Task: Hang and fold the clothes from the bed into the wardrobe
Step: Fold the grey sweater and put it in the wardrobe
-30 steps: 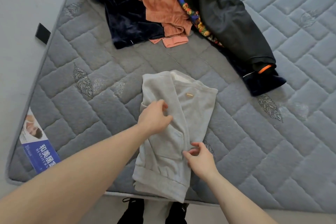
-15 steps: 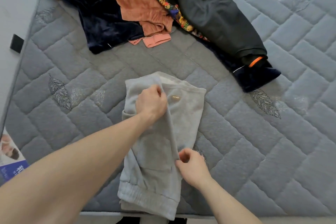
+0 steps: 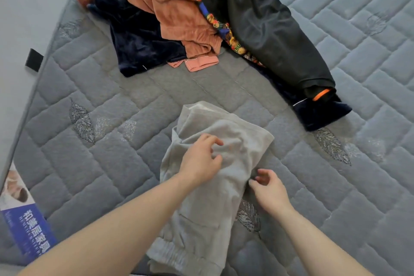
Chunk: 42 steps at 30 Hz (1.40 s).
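Grey sweatpants [image 3: 224, 188] lie folded lengthwise on the grey quilted mattress [image 3: 125, 105], their cuffs at the near edge. My left hand [image 3: 201, 159] rests on the upper part of the sweatpants with loosely bent fingers, gripping nothing. My right hand [image 3: 268, 188] hovers at the garment's right edge, fingers loosely curled, thumb close to the cloth. Further back lies a pile of clothes: a navy velvet piece [image 3: 136, 38], an orange velvet garment [image 3: 170, 6] and a black jacket [image 3: 264, 22] with a patterned lining.
The mattress's left edge runs beside a pale floor [image 3: 26, 6]. A blue printed label [image 3: 26, 228] sits at the near left corner. A black tab [image 3: 33, 60] sticks out on the left side. A navy cuff [image 3: 322, 114] lies to the right of the pants.
My left hand carried the garment's left half over to the right, covering the small label, then let go. My right hand released the edge it pinched and sits beside it.
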{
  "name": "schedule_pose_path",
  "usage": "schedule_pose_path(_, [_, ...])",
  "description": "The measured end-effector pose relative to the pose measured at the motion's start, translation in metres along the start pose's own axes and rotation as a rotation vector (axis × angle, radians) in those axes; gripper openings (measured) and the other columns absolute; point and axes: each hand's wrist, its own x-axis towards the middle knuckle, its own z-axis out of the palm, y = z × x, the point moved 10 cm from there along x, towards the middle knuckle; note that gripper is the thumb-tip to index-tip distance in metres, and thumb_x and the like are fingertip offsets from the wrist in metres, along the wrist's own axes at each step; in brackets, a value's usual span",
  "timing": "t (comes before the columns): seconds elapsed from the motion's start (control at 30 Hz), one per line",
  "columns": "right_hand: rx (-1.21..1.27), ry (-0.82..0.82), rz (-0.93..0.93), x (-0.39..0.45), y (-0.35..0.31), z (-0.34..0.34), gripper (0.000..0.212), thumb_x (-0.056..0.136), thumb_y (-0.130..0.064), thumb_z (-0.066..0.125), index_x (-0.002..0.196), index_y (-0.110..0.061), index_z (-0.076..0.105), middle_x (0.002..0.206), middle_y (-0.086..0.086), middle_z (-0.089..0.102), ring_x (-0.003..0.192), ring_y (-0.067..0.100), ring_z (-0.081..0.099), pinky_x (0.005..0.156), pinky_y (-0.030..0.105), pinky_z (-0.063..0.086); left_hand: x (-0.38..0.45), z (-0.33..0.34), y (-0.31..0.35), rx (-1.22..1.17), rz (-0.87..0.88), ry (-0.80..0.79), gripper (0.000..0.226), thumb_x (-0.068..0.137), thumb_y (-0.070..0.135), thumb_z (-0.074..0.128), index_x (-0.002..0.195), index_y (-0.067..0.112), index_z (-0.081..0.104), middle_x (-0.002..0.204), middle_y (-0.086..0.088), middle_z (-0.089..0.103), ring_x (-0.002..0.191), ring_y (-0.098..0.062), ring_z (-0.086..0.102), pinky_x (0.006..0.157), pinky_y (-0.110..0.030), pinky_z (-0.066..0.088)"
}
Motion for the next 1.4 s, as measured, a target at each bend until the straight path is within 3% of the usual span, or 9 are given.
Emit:
schedule_pose_path(0.1, [0.186, 0.032, 0.052, 0.037, -0.033, -0.010, 0.068, 0.085, -0.037, 0.079, 0.143, -0.019, 0.047, 0.131, 0.001, 0.065, 0.117, 0.023, 0.064, 0.104, 0.050, 0.052, -0.004, -0.048, -0.005, 0.149, 0.171, 0.133, 0.028, 0.090, 0.028, 0.065, 0.118, 0.030, 0.063, 0.128, 0.015, 0.048, 0.096, -0.011, 0.060, 0.075, -0.032, 0.052])
schedule_pose_path(0.2, [0.219, 0.090, 0.074, 0.062, -0.059, -0.011, 0.088, 0.079, -0.047, 0.083, 0.150, -0.013, 0.043, 0.142, 0.004, 0.057, 0.124, 0.026, 0.060, 0.105, 0.047, 0.053, -0.033, -0.017, 0.015, 0.464, 0.634, -0.149, 0.033, 0.093, 0.032, 0.059, 0.125, 0.024, 0.062, 0.134, 0.003, 0.053, 0.107, -0.022, 0.059, 0.082, -0.035, 0.051])
schedule_pose_path(0.33, [0.388, 0.086, 0.149, 0.076, -0.072, 0.007, 0.086, 0.074, -0.041, 0.090, 0.144, -0.009, 0.052, 0.135, 0.009, 0.064, 0.118, 0.027, 0.064, 0.103, 0.044, 0.054, -0.059, 0.043, -0.046, 0.607, 0.304, -0.606, 0.065, 0.096, 0.055, 0.050, 0.157, 0.034, 0.035, 0.166, 0.005, 0.026, 0.142, -0.025, 0.032, 0.115, -0.042, 0.035])
schedule_pose_path(0.5, [0.476, -0.035, 0.147, 0.064, -0.100, 0.024, 0.039, 0.075, -0.023, 0.086, 0.108, -0.013, 0.068, 0.095, 0.005, 0.076, 0.079, 0.020, 0.071, 0.057, 0.029, 0.057, -0.063, 0.040, -0.047, 0.452, 0.177, -0.592, 0.066, 0.094, 0.041, 0.057, 0.157, 0.037, 0.037, 0.170, 0.008, 0.018, 0.151, -0.022, 0.022, 0.122, -0.043, 0.026])
schedule_pose_path(0.73, [0.102, -0.195, -0.370, -0.003, -0.161, 0.010, 0.031, 0.084, 0.003, 0.070, 0.090, -0.026, 0.079, 0.098, -0.004, 0.079, 0.097, 0.011, 0.072, 0.086, 0.030, 0.058, -0.051, -0.106, -0.041, -0.034, 0.063, 0.110, 0.042, 0.080, 0.008, 0.066, 0.120, 0.020, 0.065, 0.128, 0.005, 0.054, 0.115, -0.018, 0.057, 0.098, -0.041, 0.050])
schedule_pose_path(0.97, [-0.273, -0.474, -0.692, -0.119, -0.164, 0.044, 0.033, 0.070, 0.009, 0.053, 0.081, -0.019, 0.067, 0.085, 0.001, 0.075, 0.082, 0.006, 0.063, 0.077, 0.035, 0.051, -0.048, -0.121, 0.035, 0.783, 0.540, -0.053, 0.117, 0.066, 0.008, 0.067, 0.165, 0.029, 0.007, 0.173, -0.005, -0.005, 0.158, -0.036, -0.001, 0.127, -0.056, 0.014])
schedule_pose_path(1.07, [-0.419, -0.524, -0.743, -0.156, -0.144, 0.054, 0.031, 0.064, 0.002, 0.047, 0.078, -0.020, 0.064, 0.082, 0.000, 0.071, 0.084, 0.017, 0.066, 0.078, 0.043, 0.054, -0.070, -0.095, 0.041, 1.003, 0.686, -0.243, 0.079, 0.068, 0.015, 0.067, 0.144, 0.030, 0.051, 0.173, -0.002, 0.006, 0.158, -0.039, -0.011, 0.124, -0.066, 0.000])
schedule_pose_path(1.3, [-0.493, -0.396, -0.737, -0.190, -0.068, 0.047, 0.040, 0.060, -0.002, 0.046, 0.086, -0.025, 0.066, 0.102, -0.012, 0.067, 0.100, 0.011, 0.052, 0.092, 0.027, 0.044, -0.157, -0.075, 0.005, 0.983, 0.679, -0.337, 0.036, 0.068, 0.032, 0.045, 0.087, 0.023, 0.074, 0.094, 0.003, 0.070, 0.115, -0.031, 0.057, 0.124, -0.052, 0.023])
schedule_pose_path(1.4, [-0.547, -0.316, -0.636, -0.192, -0.022, 0.052, 0.036, 0.061, 0.000, 0.051, 0.084, -0.027, 0.061, 0.099, -0.018, 0.054, 0.096, 0.009, 0.046, 0.081, 0.020, 0.040, -0.198, -0.063, -0.026, 0.913, 0.578, -0.274, 0.018, 0.061, 0.034, 0.067, 0.076, 0.023, 0.066, 0.072, 0.003, 0.065, 0.078, -0.027, 0.064, 0.087, -0.039, 0.048])
